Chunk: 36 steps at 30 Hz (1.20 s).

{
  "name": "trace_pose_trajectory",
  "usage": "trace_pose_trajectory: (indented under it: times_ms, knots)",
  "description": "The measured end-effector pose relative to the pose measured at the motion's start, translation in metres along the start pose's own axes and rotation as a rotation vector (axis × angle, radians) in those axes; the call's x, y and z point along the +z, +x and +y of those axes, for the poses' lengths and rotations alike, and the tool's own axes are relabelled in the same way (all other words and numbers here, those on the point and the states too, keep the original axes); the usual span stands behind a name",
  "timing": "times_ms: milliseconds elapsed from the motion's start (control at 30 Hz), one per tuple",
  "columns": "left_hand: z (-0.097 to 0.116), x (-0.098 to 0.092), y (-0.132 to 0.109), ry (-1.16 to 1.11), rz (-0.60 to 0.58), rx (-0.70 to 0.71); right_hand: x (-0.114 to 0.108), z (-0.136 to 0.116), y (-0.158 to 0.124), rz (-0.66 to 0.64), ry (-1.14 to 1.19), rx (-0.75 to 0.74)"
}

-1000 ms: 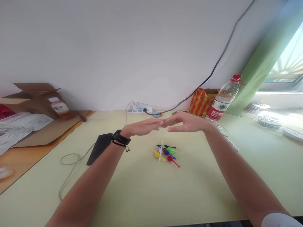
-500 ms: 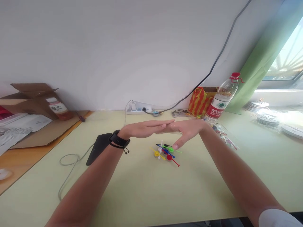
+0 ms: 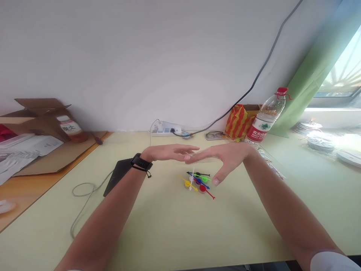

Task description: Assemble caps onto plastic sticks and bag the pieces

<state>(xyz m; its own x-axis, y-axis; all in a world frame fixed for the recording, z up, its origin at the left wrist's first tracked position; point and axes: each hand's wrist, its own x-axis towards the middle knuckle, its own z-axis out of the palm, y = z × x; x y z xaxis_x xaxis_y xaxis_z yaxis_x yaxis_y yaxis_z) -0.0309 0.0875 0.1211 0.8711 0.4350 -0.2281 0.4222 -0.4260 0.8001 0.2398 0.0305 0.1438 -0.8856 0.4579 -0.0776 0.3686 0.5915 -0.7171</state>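
My left hand (image 3: 166, 152) reaches in from the left, palm down with its fingers stretched out. My right hand (image 3: 229, 156) is open too, its thumb spread downward and its fingers pointing at the left fingertips. The fingertips of both hands meet or overlap; whether they touch I cannot tell. Something clear, like thin plastic film (image 3: 207, 160), shows by the right fingers; whether it is held is unclear. Below the hands, several plastic arrow spinners (image 3: 198, 181) in yellow, white, blue, black, green and red lie in a cluster on the table (image 3: 180, 229).
A black flat device (image 3: 117, 177) with a cable lies left of the spinners. At the back stand a power strip (image 3: 165, 129), glasses (image 3: 214, 134), a striped bag (image 3: 238, 122) and a large water bottle (image 3: 265, 118). Cardboard (image 3: 42, 160) is at left, wrapped discs (image 3: 320, 142) at right.
My hands have slid apart a little, so the fingers overlap less. The right thumb has moved slightly right, away from the green spinner. The spinners look unmoved.
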Motion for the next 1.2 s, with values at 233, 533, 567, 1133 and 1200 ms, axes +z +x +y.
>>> trace_pose_trajectory:
  times_ms: [233,533,567,1133,1200]
  knots:
    - [-0.005,0.003,0.007,-0.179,-0.146,0.066,-0.002,-0.009,-0.003,-0.032,-0.055,-0.028]
    - [0.001,0.010,0.011,-0.105,-0.114,0.081,-0.006,-0.009,-0.011,0.007,-0.079,-0.005]
    - [0.001,0.010,0.012,-0.088,-0.086,0.064,-0.007,-0.007,-0.013,0.010,-0.094,-0.002]
    - [-0.019,-0.001,0.008,0.076,0.111,-0.088,-0.017,0.027,-0.024,0.152,-0.246,0.225]
    - [-0.021,-0.002,0.007,0.083,0.121,-0.088,-0.019,0.026,-0.024,0.132,-0.193,0.224]
